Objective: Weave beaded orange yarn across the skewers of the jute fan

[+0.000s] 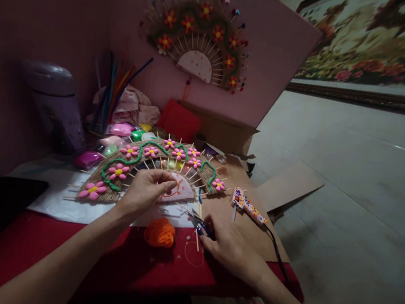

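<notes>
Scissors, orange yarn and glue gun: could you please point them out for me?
Scissors (200,229), head view: blue handle.
Orange yarn (160,232), head view: middle of the bundle.
Glue gun (248,207), head view: flowered body.

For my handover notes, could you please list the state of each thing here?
Left hand: fingers pinched
Right hand: holding scissors
Scissors: blade opening unclear
Yarn: bundled
Glue gun: lying down
Bottle: upright, lidded
Lower fan: spread, decorated
Upper fan: spread, decorated

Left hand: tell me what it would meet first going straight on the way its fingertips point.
The left hand would likely meet the pale half-circle panel of the pink-flowered fan first; depth is unclear, so it might pass just above.
</notes>
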